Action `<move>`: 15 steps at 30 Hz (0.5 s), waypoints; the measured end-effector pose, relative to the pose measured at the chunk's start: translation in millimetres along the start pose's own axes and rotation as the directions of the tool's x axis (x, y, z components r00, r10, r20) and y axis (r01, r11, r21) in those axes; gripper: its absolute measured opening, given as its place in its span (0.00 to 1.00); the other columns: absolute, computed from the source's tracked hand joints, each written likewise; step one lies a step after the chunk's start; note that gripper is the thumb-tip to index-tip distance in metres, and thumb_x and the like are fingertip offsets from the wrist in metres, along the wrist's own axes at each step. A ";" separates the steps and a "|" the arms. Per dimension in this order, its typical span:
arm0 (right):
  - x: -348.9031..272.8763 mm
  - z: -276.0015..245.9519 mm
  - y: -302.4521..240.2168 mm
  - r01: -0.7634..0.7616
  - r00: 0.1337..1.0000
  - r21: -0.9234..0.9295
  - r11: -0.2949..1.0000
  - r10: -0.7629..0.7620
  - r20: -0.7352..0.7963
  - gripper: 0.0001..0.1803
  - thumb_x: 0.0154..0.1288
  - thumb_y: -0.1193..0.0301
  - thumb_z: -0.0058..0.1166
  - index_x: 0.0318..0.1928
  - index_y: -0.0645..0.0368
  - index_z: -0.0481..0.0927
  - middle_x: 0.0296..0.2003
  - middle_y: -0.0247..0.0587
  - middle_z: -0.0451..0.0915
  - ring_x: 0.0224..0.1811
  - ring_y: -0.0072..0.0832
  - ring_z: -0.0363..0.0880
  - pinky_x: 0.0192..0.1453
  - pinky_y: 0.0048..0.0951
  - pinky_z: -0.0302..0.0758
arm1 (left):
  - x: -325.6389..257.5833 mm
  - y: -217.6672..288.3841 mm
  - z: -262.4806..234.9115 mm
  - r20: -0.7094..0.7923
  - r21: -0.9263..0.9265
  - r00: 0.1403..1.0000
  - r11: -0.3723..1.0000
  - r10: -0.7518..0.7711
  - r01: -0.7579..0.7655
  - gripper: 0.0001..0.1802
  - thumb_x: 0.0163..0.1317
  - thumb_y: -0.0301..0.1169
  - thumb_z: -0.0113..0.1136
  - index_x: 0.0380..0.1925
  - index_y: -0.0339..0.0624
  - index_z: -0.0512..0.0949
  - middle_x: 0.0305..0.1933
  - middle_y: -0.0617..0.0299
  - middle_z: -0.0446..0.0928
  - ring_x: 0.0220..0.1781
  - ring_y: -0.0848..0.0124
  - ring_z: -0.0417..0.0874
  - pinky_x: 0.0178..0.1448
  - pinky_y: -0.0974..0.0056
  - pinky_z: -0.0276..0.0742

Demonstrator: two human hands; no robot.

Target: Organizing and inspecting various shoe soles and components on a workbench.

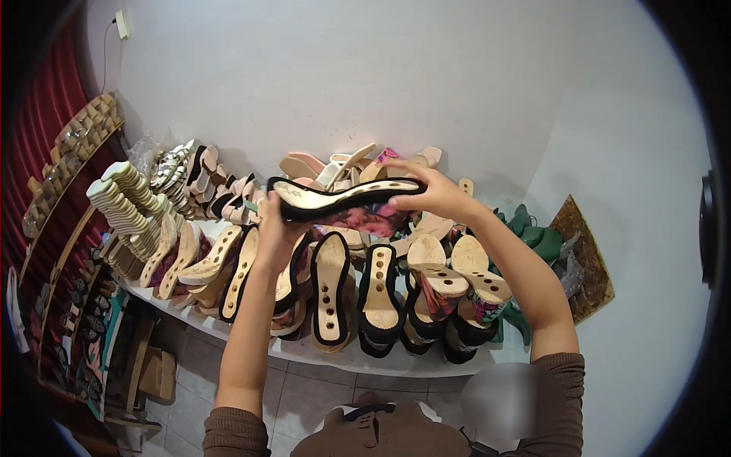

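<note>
Between both hands I hold a wedge shoe sole (pixel 365 220) above the table, tilted on its side. It has a pale wooden top, a black rim and a pink-and-dark floral side. My left hand (pixel 276 232) grips its left end from below, fingers closed on it. At the other end my right hand (pixel 430 190) is closed round the edge, thumb on the near side. Below stand several wedge soles with drilled holes, among them a black-rimmed one (pixel 330 289) and another (pixel 381 286). To their right are soles with floral heels (pixel 442 293).
A white table (pixel 293 350) carries the rows of soles. Stacked cream soles (pixel 126 202) rise at its left, and green shoe parts (pixel 544 244) lie at its right by a leaning board (pixel 585 263). Shelves of shoes (pixel 68 160) line the far left. A cardboard box (pixel 158 375) sits on the floor.
</note>
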State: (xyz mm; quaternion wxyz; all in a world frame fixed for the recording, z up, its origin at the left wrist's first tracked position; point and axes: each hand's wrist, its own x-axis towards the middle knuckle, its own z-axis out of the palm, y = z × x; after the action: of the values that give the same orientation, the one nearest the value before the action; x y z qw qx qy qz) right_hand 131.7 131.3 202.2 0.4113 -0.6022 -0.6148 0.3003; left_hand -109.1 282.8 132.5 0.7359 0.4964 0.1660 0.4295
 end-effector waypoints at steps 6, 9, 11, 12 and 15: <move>-1.0 25.8 -16.7 -0.029 0.982 -0.442 0.897 -0.056 -0.179 0.32 0.49 0.49 0.60 0.49 0.58 0.77 0.31 0.48 0.79 0.32 0.30 0.78 0.37 0.29 0.73 | 7.1 -39.6 47.1 0.081 -0.140 0.944 0.934 -0.320 0.328 0.16 0.64 0.42 0.48 0.39 0.40 0.72 0.34 0.61 0.74 0.37 0.69 0.77 0.51 0.56 0.73; -11.2 26.9 -25.9 0.061 0.998 -0.504 0.862 -0.038 0.057 0.35 0.48 0.47 0.60 0.53 0.56 0.74 0.39 0.48 0.72 0.43 0.35 0.73 0.45 0.31 0.70 | 7.9 -43.2 44.5 0.048 -0.066 0.927 0.925 -0.373 0.375 0.17 0.63 0.44 0.48 0.40 0.41 0.71 0.36 0.59 0.75 0.38 0.68 0.78 0.45 0.57 0.75; -12.1 23.3 -17.6 0.091 0.971 -0.349 0.933 -0.006 0.239 0.39 0.47 0.51 0.64 0.58 0.52 0.67 0.45 0.49 0.70 0.44 0.37 0.73 0.49 0.33 0.70 | 7.6 -43.5 48.0 0.062 -0.035 0.894 0.894 -0.444 0.446 0.17 0.61 0.43 0.48 0.41 0.43 0.72 0.38 0.60 0.76 0.37 0.72 0.78 0.44 0.57 0.73; -12.5 22.8 -15.6 0.118 0.954 -0.330 0.936 -0.014 0.301 0.41 0.46 0.52 0.65 0.60 0.51 0.65 0.47 0.50 0.69 0.46 0.39 0.72 0.50 0.34 0.70 | 8.4 -48.6 45.2 0.051 -0.020 0.887 0.888 -0.459 0.460 0.14 0.60 0.39 0.48 0.40 0.43 0.71 0.36 0.63 0.75 0.35 0.74 0.77 0.42 0.61 0.73; -10.6 22.9 -7.4 0.187 0.933 -0.528 0.828 0.018 0.360 0.44 0.45 0.51 0.65 0.63 0.46 0.61 0.53 0.53 0.65 0.50 0.43 0.71 0.51 0.37 0.70 | 8.7 -63.0 36.6 0.094 0.042 0.869 0.874 -0.486 0.484 0.11 0.59 0.36 0.46 0.38 0.42 0.71 0.32 0.65 0.74 0.33 0.75 0.76 0.38 0.67 0.73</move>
State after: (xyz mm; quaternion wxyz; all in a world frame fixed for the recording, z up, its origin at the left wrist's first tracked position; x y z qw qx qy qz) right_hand 107.5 123.1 196.1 0.1165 -0.6038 -0.7647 0.1926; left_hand -50.2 259.5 95.6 0.8234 0.4663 0.2511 0.2039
